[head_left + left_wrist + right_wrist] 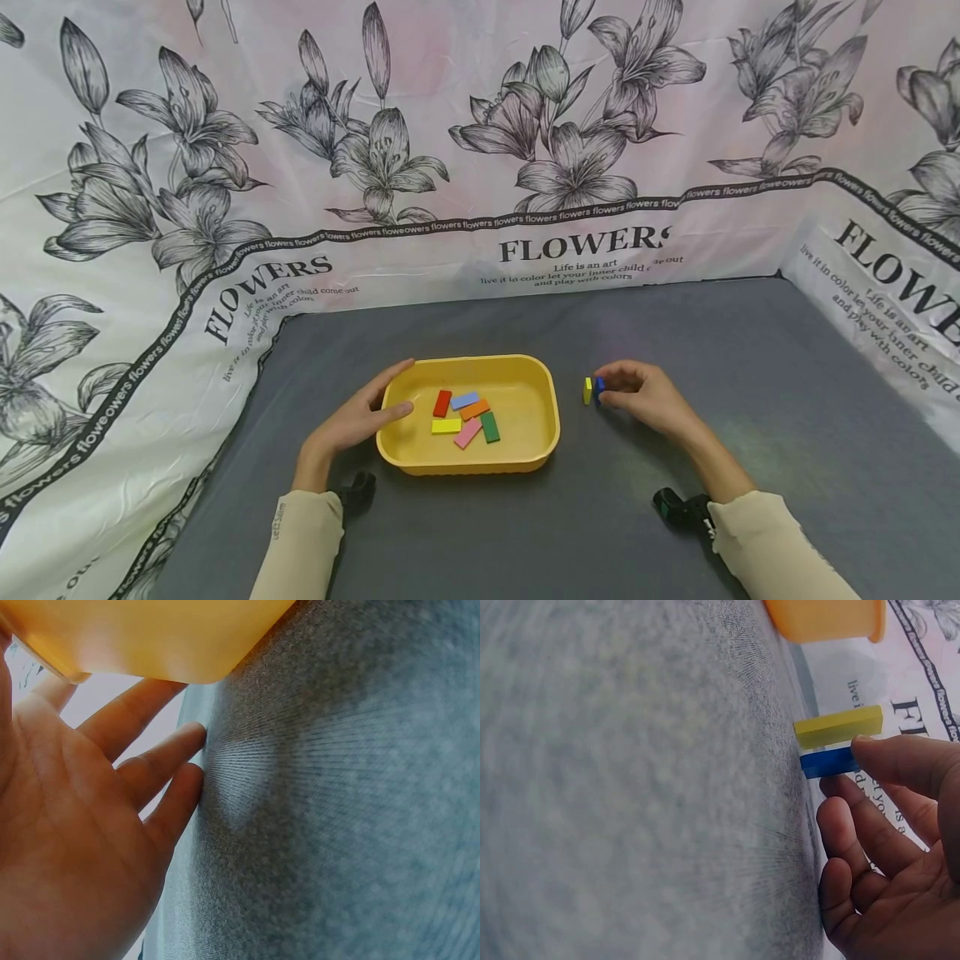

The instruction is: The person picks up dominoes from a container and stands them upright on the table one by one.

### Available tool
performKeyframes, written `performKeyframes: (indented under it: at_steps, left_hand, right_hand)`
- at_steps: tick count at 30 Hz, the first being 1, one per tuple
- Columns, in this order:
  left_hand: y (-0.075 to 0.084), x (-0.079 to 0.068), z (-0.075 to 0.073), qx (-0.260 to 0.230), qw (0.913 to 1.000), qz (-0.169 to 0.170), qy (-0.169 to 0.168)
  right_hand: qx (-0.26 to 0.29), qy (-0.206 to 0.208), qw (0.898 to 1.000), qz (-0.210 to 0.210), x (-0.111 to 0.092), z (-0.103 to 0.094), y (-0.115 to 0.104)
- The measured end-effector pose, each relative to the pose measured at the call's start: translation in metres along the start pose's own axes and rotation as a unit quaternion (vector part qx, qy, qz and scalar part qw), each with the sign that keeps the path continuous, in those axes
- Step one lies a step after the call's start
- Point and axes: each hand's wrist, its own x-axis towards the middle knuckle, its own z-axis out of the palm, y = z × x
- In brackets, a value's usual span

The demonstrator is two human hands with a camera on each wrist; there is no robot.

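A yellow plastic tray (468, 465) stands on the dark table. My left hand (358, 417) holds its left end, thumb over the rim and fingers along the outside; in the left wrist view the lower fingers spread beneath the tray's edge. To the right of the tray, my right hand (651, 400) pinches a blue block (831, 762) between thumb and fingertips. The block is upright on its end. Close beside it, on the tray side, a yellow block (588, 391) also stands upright, untouched by the fingers.
Several small flat blocks lie loose inside the tray: a red block (442, 404), a light blue block (464, 401), an orange block (475, 409), a pink block (468, 433), a green block (490, 427) and another yellow one. A flower-printed cloth (420, 267) borders the table's back and sides.
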Motion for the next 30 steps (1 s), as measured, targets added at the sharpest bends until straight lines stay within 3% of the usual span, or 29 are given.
performKeyframes:
  at_steps: [30]
  left_hand:
    - [-0.0002,-0.0001,0.0000,-0.001,1.0000,-0.002,0.000]
  right_hand:
    - [-0.012,0.002,1.000,-0.010,-0.0015,-0.0002,-0.0010]
